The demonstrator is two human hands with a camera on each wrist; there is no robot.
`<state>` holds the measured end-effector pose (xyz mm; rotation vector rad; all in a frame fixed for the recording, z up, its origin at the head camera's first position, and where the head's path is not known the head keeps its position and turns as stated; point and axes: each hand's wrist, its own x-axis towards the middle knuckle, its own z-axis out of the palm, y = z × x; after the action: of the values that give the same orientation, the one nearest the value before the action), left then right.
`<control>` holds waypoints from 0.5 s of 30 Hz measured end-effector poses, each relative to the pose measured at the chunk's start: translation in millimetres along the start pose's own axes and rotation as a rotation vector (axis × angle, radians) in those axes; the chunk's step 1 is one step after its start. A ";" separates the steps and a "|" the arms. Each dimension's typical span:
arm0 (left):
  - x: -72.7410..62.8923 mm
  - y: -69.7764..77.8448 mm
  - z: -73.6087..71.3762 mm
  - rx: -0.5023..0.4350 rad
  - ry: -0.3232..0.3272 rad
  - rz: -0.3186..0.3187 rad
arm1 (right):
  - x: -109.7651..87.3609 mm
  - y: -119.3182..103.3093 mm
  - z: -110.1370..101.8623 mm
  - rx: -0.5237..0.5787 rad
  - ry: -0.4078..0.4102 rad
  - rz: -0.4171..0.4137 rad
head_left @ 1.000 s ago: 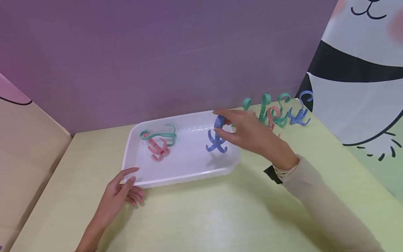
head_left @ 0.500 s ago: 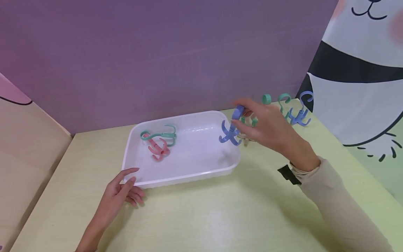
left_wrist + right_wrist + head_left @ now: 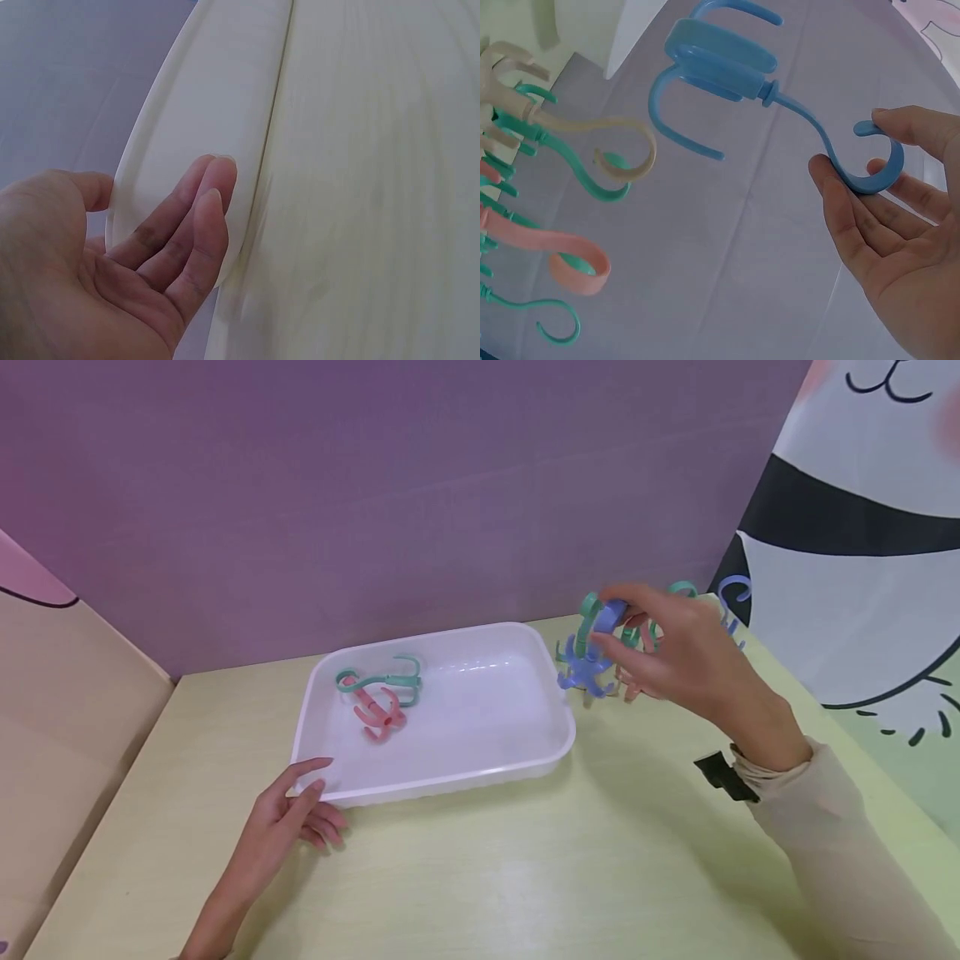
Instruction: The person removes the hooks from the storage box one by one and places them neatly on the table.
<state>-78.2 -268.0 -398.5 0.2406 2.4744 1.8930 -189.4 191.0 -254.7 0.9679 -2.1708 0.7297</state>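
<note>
My right hand [image 3: 686,652] pinches the curved top of a blue swivel hook with several prongs [image 3: 720,64], held just off the tray's right end. In the head view its prongs overlap a green hook [image 3: 587,622] standing behind, and whether they touch cannot be told. At the near-left corner of the white tray [image 3: 450,780], my left hand [image 3: 262,839] holds the rim, with thumb and index finger over it and the other fingers outside along the wall [image 3: 202,97]. Inside the tray's left part, a green hook [image 3: 386,680] lies across a pink hook [image 3: 381,717].
More hooks stand in a group right of the tray, partly behind my right hand: a beige hook [image 3: 592,124], a pink hook [image 3: 577,259], several green ones and another blue hook [image 3: 733,587]. A purple backdrop [image 3: 360,510] rises behind the pale table [image 3: 480,877].
My right hand has carried the blue hook rightward, from above the tray's right part to the group of standing hooks. The left hand and the tray have stayed in place.
</note>
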 end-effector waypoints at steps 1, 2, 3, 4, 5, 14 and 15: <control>0.2 0.2 0.0 -0.002 0.000 0.000 | -0.7 0.9 -1.8 -0.001 0.002 0.001; 0.2 0.3 -0.1 -0.003 -0.001 0.000 | -1.3 2.0 -3.5 -0.002 0.005 0.006; 0.2 0.4 0.0 -0.006 -0.002 -0.001 | -2.1 3.2 -5.4 -0.007 0.009 0.010; 0.1 0.5 0.0 -0.008 -0.003 -0.001 | -2.6 4.7 -7.1 -0.011 0.015 0.009; -0.1 0.4 0.1 -0.010 -0.004 -0.001 | -3.2 6.2 -8.8 -0.014 0.020 0.014; -0.8 0.2 0.0 -0.005 -0.005 0.005 | -5.9 20.6 -25.9 -0.055 0.047 0.076; -0.7 0.0 0.1 -0.005 -0.005 0.006 | -6.5 21.4 -27.9 -0.062 0.047 0.089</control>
<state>-77.4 -268.0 -398.6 0.2531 2.4680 1.8988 -193.8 225.5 -246.5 0.8191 -2.1941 0.7149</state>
